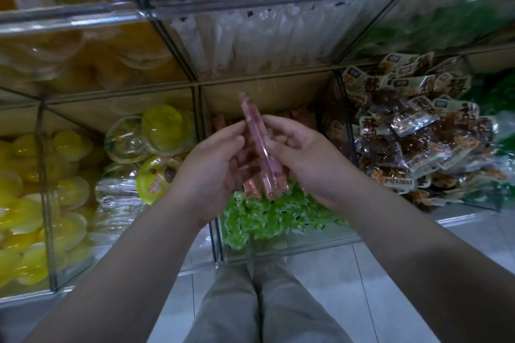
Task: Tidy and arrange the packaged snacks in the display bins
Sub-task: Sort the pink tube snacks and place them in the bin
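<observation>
A: We have a small stack of pink stick packets (262,147) pinched between both hands. Our left hand (214,172) curls around the left side of the bundle, and our right hand (309,159) closes on the right side with the thumb lying across the top packet. Neither hand is open; both are wrapped on the same bundle.

B: What could slip from here?

A: The wrappers look glossy and slick, so if we loosen either hand while squaring the ends, we judge the lower packets could slide out and drop into the green wrapped sweets (267,217) just beneath our hands. That would mix two products in one clear bin (278,252).

B: And the far end?

A: The top packet pokes out beyond our fingertips, unsupported. Pushing it down into the bin carelessly might bend it or catch the divider.

B: How do the packets look?

A: Long, narrow, translucent pink, with paler rectangular patches; the print is too blurred to read. More pink-orange packets (301,114) lie just beyond our hands. Brown packets (412,136) are heaped to the right of our right hand, yellow jelly cups (161,128) to the left of our left.
</observation>
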`<state>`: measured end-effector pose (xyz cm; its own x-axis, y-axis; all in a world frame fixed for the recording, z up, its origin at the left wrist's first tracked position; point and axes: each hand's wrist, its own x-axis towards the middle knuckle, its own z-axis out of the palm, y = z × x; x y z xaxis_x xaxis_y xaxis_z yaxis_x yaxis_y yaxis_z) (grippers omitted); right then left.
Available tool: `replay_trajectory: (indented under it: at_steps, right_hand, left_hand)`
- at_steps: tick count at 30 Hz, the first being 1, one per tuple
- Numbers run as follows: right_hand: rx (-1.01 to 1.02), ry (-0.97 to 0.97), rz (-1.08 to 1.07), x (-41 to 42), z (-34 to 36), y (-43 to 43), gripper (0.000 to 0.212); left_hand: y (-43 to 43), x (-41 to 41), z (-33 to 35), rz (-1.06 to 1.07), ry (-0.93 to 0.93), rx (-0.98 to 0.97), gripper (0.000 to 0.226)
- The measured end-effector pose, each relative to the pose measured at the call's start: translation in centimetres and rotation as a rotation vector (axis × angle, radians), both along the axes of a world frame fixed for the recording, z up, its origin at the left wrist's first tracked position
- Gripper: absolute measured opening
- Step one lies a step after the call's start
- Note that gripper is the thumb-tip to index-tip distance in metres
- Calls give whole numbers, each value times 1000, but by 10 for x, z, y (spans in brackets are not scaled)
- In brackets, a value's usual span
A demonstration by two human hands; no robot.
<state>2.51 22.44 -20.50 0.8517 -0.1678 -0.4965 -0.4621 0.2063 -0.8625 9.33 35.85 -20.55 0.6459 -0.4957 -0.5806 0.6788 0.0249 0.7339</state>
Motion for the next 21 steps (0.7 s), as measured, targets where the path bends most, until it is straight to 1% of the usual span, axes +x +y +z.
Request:
replay_trajectory:
  at_steps: [2,5,10,14,16,21]
  right_hand:
    - [-6,-45,5,0,17,1,41]
    - [36,-110,-6,-1,44,6,43]
    - [45,-211,-28,-1,80,12,43]
    - [74,-264,-22,-1,112,13,39]
    - [99,-285,-20,1,128,15,36]
    - [54,-324,-9,8,157,13,32]
  left_hand:
    - [-1,1,18,35,-25,-10,29]
    - [0,3,44,85,-60,-28,24]
    - [2,3,83,90,-149,-64,17]
    - [5,6,113,91,-205,-100,13]
    - [4,8,126,102,-222,-131,18]
    - [-1,15,156,138,-254,-182,49]
